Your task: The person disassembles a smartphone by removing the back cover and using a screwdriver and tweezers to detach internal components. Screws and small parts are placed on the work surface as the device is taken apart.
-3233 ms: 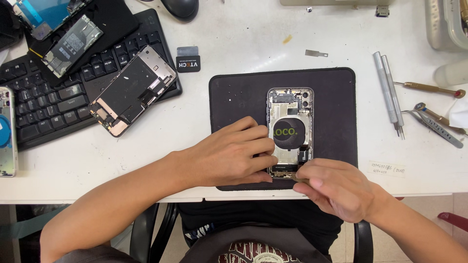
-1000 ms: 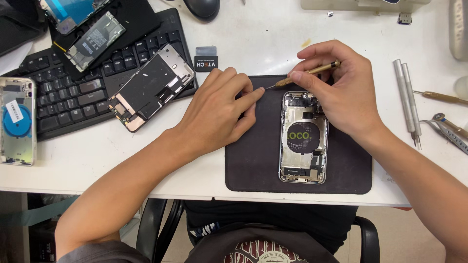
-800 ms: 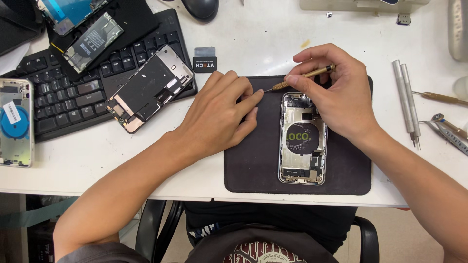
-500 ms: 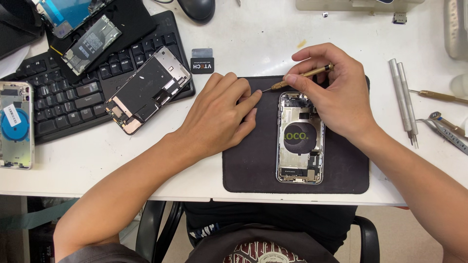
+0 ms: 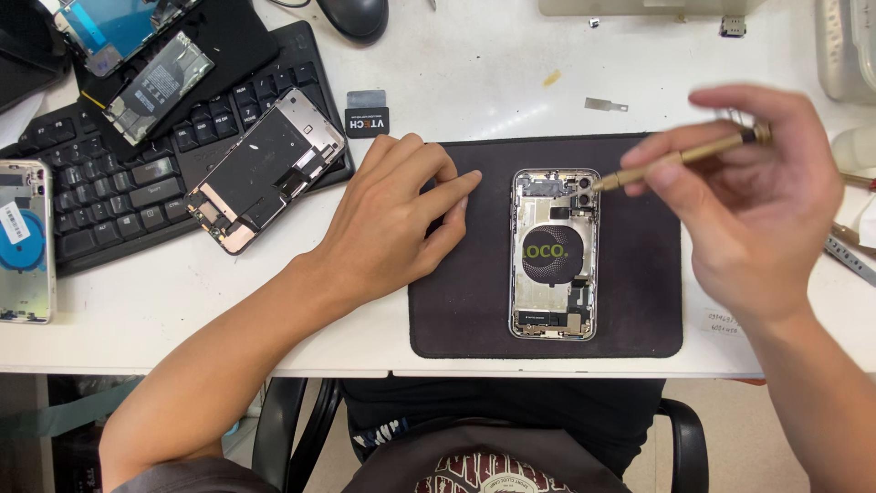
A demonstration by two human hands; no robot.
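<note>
Head view, right hand: the right hand (image 5: 762, 205) is raised above the right side of the black work mat (image 5: 470, 301), thumb and fingertips (image 5: 659, 169) pinched together round a slim brass-coloured screwdriver (image 5: 680, 157).
Head view, screwdriver: it slants down to the left, and its tip meets the upper right corner of the opened phone housing (image 5: 554, 253), beside the camera module; whether the tip sits in a screw is too small to tell.
Head view, left hand: the left hand (image 5: 388, 219) lies palm down on the left part of the mat, fingers close together and stretched flat, holding nothing; the fingertips stop just short of the housing.
Head view, phone housing: it lies upright in the middle of the mat, open side up, a round dark coil pad at its centre and small boards at the bottom.
Head view, around: a black keyboard (image 5: 100, 196) sits at the left with a detached phone display assembly (image 5: 265, 169) across its right end and another phone part (image 5: 157, 87) further up. A second phone back shell (image 5: 25, 242) lies at the left edge of the white table (image 5: 493, 82), a computer mouse (image 5: 353, 16) at the top.
</note>
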